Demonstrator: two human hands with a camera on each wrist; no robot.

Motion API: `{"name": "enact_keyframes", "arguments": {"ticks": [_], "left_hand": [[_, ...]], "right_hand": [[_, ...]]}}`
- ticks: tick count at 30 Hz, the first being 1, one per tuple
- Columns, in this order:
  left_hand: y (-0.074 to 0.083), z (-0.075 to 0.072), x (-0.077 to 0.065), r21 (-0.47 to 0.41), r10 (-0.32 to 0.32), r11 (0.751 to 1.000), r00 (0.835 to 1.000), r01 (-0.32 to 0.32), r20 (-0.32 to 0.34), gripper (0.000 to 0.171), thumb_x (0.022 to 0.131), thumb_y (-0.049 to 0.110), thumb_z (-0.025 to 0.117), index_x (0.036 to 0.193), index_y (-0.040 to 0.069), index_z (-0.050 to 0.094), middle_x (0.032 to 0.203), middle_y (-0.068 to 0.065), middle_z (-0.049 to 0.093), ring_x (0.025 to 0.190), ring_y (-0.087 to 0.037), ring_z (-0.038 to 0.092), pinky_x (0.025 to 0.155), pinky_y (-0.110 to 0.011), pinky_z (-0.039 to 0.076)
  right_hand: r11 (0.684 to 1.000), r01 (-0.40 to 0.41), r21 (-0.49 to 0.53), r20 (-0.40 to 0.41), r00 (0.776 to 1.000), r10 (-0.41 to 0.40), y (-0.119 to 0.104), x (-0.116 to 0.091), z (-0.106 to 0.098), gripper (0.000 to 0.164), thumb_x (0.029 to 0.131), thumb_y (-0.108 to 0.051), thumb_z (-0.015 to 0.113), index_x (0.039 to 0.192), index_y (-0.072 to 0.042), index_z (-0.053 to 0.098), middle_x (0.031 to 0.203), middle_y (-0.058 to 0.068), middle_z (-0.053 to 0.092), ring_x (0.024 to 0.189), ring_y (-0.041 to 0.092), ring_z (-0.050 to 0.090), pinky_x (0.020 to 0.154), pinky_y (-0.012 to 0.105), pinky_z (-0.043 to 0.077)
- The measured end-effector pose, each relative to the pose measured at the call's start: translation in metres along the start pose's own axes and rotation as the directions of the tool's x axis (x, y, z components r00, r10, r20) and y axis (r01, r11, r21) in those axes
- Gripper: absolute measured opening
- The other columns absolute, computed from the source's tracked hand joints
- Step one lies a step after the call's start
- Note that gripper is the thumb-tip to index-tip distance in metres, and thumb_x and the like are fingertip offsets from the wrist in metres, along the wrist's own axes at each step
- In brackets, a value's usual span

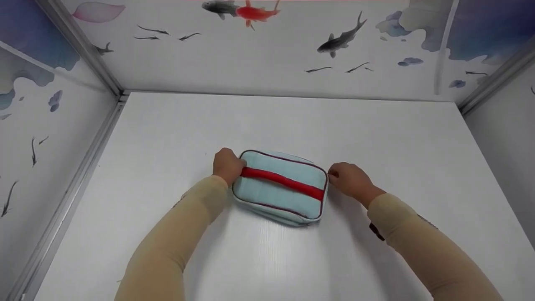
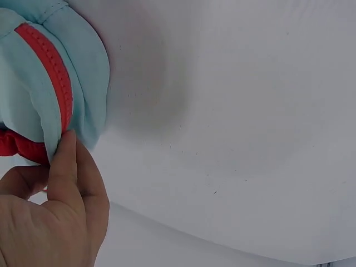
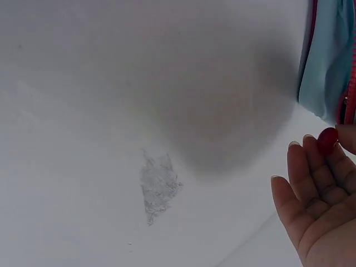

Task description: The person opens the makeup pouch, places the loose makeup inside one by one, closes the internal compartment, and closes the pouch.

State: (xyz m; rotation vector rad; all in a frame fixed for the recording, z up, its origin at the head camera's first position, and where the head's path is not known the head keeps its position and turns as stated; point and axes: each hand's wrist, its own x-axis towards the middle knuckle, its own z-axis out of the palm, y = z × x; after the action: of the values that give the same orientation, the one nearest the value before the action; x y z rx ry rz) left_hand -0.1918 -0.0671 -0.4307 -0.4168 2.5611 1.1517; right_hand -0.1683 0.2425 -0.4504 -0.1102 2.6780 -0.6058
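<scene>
A light blue zippered pouch with dark red piping lies on the white table, a red strap handle running across its top. At its left end my left hand pinches the fabric edge beside the strap and the red zipper. My right hand is at the pouch's right end. In the right wrist view, its thumb and fingers hold a small red zipper pull at the end of the red zipper. How far the zipper is open cannot be told.
The white table is bounded by a back wall and side walls printed with fish and blue shapes. A grey scuffed patch marks the surface in the right wrist view.
</scene>
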Motion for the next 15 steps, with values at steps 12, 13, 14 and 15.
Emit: {"name": "enact_keyframes", "arguments": {"ticks": [12,13,14,15], "left_hand": [[0.004,-0.014,-0.004,0.187,0.061,0.979,0.994,-0.076,0.085,0.023,0.088,0.011,0.057,0.104,-0.005,0.061,0.092,-0.012,0.061,0.081,-0.02,0.052,0.078,-0.033,0.051],[0.007,-0.014,-0.003,0.206,0.075,0.974,0.993,-0.093,0.091,0.024,0.088,0.012,0.057,0.105,-0.005,0.061,0.093,-0.012,0.061,0.082,-0.021,0.053,0.078,-0.034,0.051],[0.01,-0.014,-0.002,0.222,0.088,0.969,0.992,-0.107,0.094,0.025,0.088,0.012,0.058,0.106,-0.005,0.061,0.095,-0.012,0.061,0.084,-0.021,0.053,0.08,-0.034,0.051],[0.013,-0.013,0.0,0.246,0.107,0.961,0.989,-0.128,0.098,0.026,0.087,0.013,0.059,0.107,-0.004,0.061,0.097,-0.013,0.062,0.086,-0.022,0.054,0.081,-0.035,0.051]], "right_hand": [[0.998,0.065,0.004,-0.018,0.998,-0.065,0.005,0.011,-0.001,0.022,0.096,-0.012,0.056,0.111,-0.001,0.066,0.105,0.015,0.066,0.097,0.031,0.057,0.091,0.048,0.048],[0.998,0.069,0.007,-0.017,0.997,-0.069,0.006,0.011,-0.001,0.021,0.096,-0.012,0.056,0.111,-0.002,0.067,0.105,0.014,0.066,0.097,0.031,0.057,0.091,0.048,0.048],[0.997,0.076,0.011,-0.015,0.997,-0.075,0.006,0.011,0.0,0.021,0.096,-0.012,0.055,0.111,-0.002,0.067,0.105,0.014,0.066,0.097,0.031,0.057,0.091,0.048,0.048],[0.997,0.08,0.014,-0.01,0.997,-0.08,0.005,0.011,0.0,0.022,0.096,-0.011,0.055,0.111,-0.002,0.067,0.105,0.014,0.066,0.097,0.031,0.057,0.091,0.048,0.048]]}}
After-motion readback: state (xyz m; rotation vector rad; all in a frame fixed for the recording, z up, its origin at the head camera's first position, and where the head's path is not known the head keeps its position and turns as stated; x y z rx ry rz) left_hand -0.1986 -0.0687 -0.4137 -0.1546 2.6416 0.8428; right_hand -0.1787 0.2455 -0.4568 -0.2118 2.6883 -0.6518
